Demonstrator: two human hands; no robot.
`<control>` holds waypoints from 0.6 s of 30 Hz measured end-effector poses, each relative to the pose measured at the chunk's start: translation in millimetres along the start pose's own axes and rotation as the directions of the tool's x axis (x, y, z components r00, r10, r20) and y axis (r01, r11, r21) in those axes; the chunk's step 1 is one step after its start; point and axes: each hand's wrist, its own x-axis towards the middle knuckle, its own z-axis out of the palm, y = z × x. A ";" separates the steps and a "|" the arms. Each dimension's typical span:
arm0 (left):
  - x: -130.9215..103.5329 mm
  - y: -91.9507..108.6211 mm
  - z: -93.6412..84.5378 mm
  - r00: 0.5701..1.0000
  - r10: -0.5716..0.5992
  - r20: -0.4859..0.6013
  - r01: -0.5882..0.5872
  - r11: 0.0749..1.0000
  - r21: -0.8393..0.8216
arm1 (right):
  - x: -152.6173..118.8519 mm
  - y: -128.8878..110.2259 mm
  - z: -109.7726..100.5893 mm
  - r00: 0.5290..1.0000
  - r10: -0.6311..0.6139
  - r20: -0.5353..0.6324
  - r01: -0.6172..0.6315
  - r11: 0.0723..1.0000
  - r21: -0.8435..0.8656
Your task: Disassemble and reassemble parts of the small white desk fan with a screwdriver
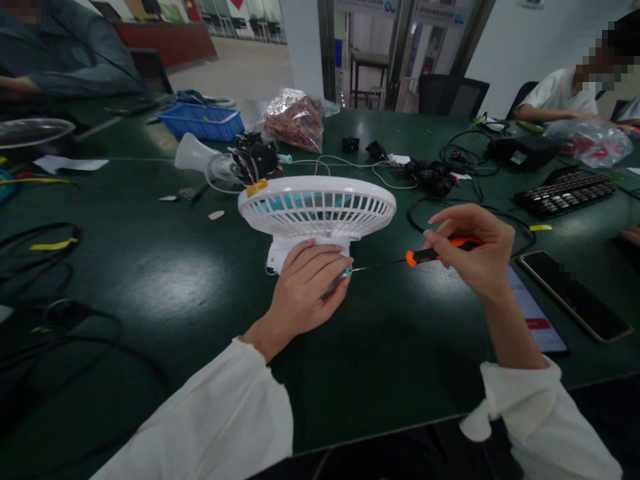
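A white fan (320, 207) with a round slatted cage and teal blades inside lies on the dark green table, its housing toward me. My left hand (310, 283) is wrapped over the housing, fingers pressed on it. In my right hand (473, 250) is a screwdriver (425, 256) with an orange and black handle, pinched between thumb and fingers. Its thin shaft points left, and the tip meets a small teal part (349, 271) at the right side of the housing, beside my left fingertips. Whether the tip sits in a screw is too small to tell.
Behind the fan are a white fan base (197, 155), a blue basket (200, 121), a plastic bag of reddish-brown parts (296, 119) and black parts with cables (433, 175). Phones (575, 295) lie right, cables (65, 313) left. Other people sit at both far sides.
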 end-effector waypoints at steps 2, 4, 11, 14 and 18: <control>-0.3 0.0 0.2 1.000 -0.001 0.001 0.001 1.000 -0.001 | 0.5 1.3 -1.3 1.000 0.006 -0.021 -0.006 1.000 -0.009; -0.2 0.1 0.3 1.000 -0.008 0.003 0.008 1.000 -0.003 | 0.8 2.6 -1.6 1.000 0.018 -0.015 -0.019 1.000 -0.020; 0.5 0.1 0.6 1.000 -0.001 -0.003 0.001 1.000 -0.013 | 0.8 3.2 0.8 0.999 0.020 0.027 -0.020 1.000 -0.009; 0.2 -0.1 0.8 1.000 -0.012 0.006 0.012 1.000 -0.016 | 1.3 2.8 -0.8 0.998 0.032 0.052 -0.032 0.999 -0.003; 0.1 -0.1 0.5 1.000 -0.010 0.006 0.010 1.000 -0.019 | 3.4 4.5 -8.6 0.984 0.084 0.159 -0.098 0.992 0.083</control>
